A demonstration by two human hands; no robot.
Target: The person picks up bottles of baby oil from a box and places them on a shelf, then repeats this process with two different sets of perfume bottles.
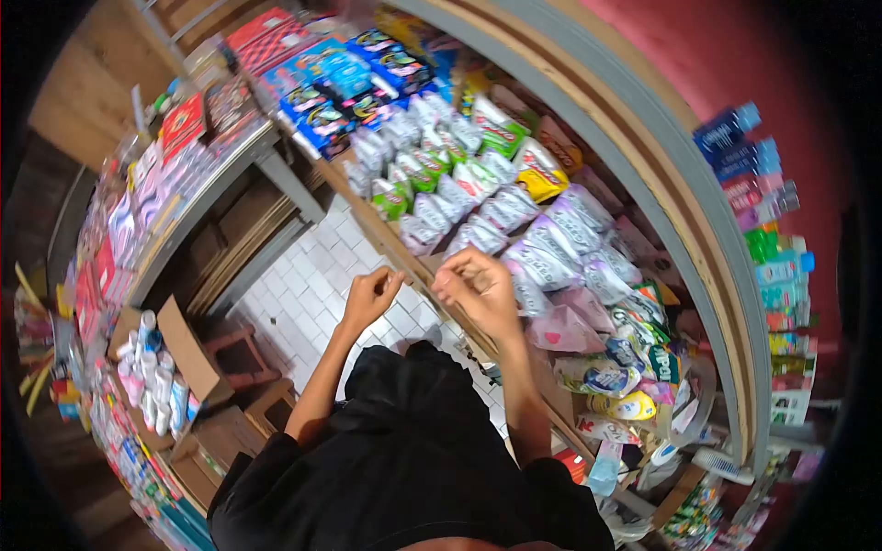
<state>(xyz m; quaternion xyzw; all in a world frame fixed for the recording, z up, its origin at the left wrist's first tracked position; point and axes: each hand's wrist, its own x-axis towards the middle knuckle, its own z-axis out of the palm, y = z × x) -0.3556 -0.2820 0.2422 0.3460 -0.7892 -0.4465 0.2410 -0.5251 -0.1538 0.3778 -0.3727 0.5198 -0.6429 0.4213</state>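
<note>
My left hand (372,296) is held over the tiled floor in front of my body, its fingers curled with the tips drawn together. Beside the wooden shelf edge my right hand (479,288) is closed in a similar way, thumb and fingers pressed together. The two hands are a short distance apart. Anything between their fingertips is too small to make out. Closest to my right hand are white and purple pouches (549,250) lined up in rows on the shelf, with a pink plastic bag (566,323) just below them.
Green-and-white packs (501,129) and blue packets (317,119) fill the upper shelf. A cardboard box (198,354) of bottles stands at left, near a wooden stool (243,354). A goods-covered table (197,188) is at upper left. Bottles (735,138) line the right side.
</note>
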